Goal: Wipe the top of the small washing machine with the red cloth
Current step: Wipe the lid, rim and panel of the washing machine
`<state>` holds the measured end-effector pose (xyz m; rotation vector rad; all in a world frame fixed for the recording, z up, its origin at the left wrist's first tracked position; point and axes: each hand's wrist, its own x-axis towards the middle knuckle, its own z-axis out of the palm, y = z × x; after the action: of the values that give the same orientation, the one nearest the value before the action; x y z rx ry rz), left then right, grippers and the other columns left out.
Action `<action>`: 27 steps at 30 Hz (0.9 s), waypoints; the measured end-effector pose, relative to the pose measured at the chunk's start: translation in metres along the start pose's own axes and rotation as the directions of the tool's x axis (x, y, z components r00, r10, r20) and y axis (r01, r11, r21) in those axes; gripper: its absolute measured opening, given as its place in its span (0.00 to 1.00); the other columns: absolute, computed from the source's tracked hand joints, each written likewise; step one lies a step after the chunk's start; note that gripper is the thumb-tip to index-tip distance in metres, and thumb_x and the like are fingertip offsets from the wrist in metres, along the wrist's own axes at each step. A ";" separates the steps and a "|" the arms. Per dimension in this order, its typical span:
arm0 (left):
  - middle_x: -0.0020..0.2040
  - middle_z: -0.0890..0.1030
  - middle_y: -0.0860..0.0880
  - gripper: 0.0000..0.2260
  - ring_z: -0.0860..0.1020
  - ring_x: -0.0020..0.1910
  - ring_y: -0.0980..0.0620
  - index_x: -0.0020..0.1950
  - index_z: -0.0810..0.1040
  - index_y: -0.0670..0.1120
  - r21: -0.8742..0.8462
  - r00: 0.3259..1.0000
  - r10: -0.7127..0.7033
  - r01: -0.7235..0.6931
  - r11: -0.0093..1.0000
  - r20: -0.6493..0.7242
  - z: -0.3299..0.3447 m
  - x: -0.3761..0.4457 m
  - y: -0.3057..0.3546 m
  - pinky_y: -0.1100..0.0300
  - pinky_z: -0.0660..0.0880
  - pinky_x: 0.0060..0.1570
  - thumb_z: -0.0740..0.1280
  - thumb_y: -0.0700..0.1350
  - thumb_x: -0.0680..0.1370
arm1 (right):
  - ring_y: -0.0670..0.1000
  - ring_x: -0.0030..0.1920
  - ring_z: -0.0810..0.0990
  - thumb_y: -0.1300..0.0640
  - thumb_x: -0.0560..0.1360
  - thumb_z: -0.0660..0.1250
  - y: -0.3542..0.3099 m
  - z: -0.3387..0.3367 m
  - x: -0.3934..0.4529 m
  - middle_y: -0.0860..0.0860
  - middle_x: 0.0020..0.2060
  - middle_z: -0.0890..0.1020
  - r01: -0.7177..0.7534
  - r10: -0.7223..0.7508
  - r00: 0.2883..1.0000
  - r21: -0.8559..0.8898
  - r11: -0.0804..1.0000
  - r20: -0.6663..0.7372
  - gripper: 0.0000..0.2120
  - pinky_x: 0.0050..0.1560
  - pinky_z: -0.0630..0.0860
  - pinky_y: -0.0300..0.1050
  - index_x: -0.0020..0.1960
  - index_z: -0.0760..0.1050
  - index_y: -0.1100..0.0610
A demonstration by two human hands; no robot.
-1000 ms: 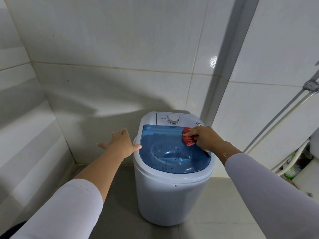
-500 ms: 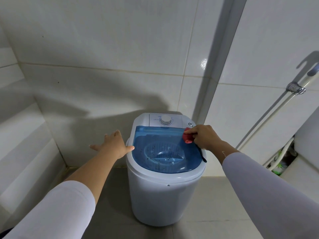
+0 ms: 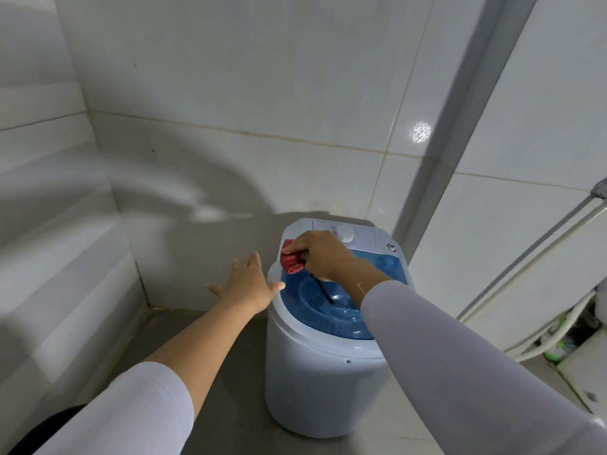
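A small white washing machine (image 3: 315, 385) with a blue see-through lid (image 3: 328, 310) stands on the floor in a tiled corner. A bunched red cloth (image 3: 290, 261) presses on the lid's far left corner, gripped by my right hand (image 3: 320, 254), which partly covers the white dial (image 3: 347, 234) on the control panel. My left hand (image 3: 248, 285) is spread flat with fingers apart, its thumb resting against the machine's left rim. A thin dark strap hangs from my right hand over the lid.
White tiled walls close in behind and on the left. Metal pipes (image 3: 532, 257) run diagonally down the right wall, with white hoses (image 3: 555, 336) and a green item low at the right. Grey floor tiles (image 3: 230, 405) surround the machine.
My right hand has slid the red cloth from the lid's right side across to its far left corner. The left hand stays at the machine's left rim. The view has shifted left.
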<state>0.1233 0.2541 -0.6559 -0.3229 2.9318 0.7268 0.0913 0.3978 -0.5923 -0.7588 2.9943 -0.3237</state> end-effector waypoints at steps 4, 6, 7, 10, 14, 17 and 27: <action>0.80 0.53 0.46 0.46 0.48 0.79 0.45 0.80 0.46 0.48 -0.084 0.998 0.018 -0.013 0.996 0.053 -0.002 0.005 -0.013 0.32 0.53 0.71 0.68 0.63 0.72 | 0.57 0.63 0.75 0.66 0.77 0.59 -0.014 0.016 0.009 0.54 0.64 0.77 0.042 -0.039 0.998 -0.059 0.997 0.053 0.21 0.64 0.71 0.49 0.65 0.75 0.50; 0.80 0.53 0.46 0.48 0.47 0.79 0.45 0.80 0.45 0.48 -0.088 0.996 0.024 -0.016 0.996 0.081 -0.002 0.006 -0.015 0.33 0.53 0.72 0.70 0.63 0.71 | 0.57 0.63 0.74 0.65 0.77 0.61 -0.016 0.022 0.011 0.54 0.64 0.76 0.059 -0.050 0.995 -0.100 0.993 0.087 0.21 0.65 0.71 0.51 0.66 0.74 0.48; 0.80 0.52 0.45 0.49 0.47 0.79 0.45 0.80 0.45 0.47 -0.092 0.995 0.027 -0.019 0.996 0.091 -0.002 0.007 -0.015 0.34 0.54 0.72 0.70 0.63 0.71 | 0.57 0.64 0.73 0.65 0.76 0.62 -0.016 0.026 0.012 0.53 0.65 0.75 0.075 -0.062 0.993 -0.129 0.989 0.104 0.22 0.65 0.71 0.52 0.66 0.73 0.47; 0.80 0.52 0.44 0.50 0.47 0.79 0.44 0.80 0.44 0.48 -0.069 0.994 0.013 -0.005 0.998 0.112 -0.005 0.008 -0.013 0.35 0.55 0.72 0.71 0.63 0.70 | 0.56 0.66 0.71 0.63 0.75 0.64 -0.015 0.030 0.013 0.52 0.66 0.74 0.113 -0.091 0.989 -0.192 0.975 0.119 0.22 0.65 0.71 0.54 0.67 0.73 0.46; 0.80 0.49 0.45 0.48 0.45 0.79 0.44 0.80 0.42 0.48 0.034 0.991 -0.008 0.004 0.999 0.131 -0.013 -0.003 -0.003 0.30 0.50 0.71 0.68 0.64 0.72 | 0.57 0.65 0.72 0.62 0.75 0.65 -0.009 0.027 0.012 0.53 0.65 0.75 0.114 -0.091 0.989 -0.215 0.970 0.113 0.21 0.65 0.72 0.54 0.66 0.74 0.46; 0.80 0.48 0.46 0.47 0.45 0.79 0.44 0.80 0.42 0.49 0.075 0.992 -0.017 0.008 0.997 0.123 -0.015 -0.009 0.000 0.29 0.49 0.70 0.66 0.64 0.73 | 0.56 0.65 0.72 0.62 0.75 0.65 -0.005 0.024 0.008 0.52 0.65 0.74 0.097 -0.073 0.990 -0.214 0.972 0.117 0.21 0.66 0.71 0.52 0.66 0.74 0.47; 0.80 0.49 0.46 0.45 0.45 0.79 0.45 0.79 0.43 0.49 0.131 0.995 -0.034 0.021 0.991 0.098 -0.016 -0.013 0.002 0.29 0.49 0.70 0.65 0.64 0.74 | 0.56 0.64 0.73 0.65 0.75 0.64 0.024 0.018 -0.017 0.51 0.64 0.76 -0.005 0.018 0.997 -0.187 0.982 0.069 0.22 0.64 0.72 0.53 0.64 0.75 0.46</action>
<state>0.1349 0.2509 -0.6389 -0.3048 2.8558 0.5287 0.0967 0.4228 -0.6149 -0.7494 2.9905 -0.0144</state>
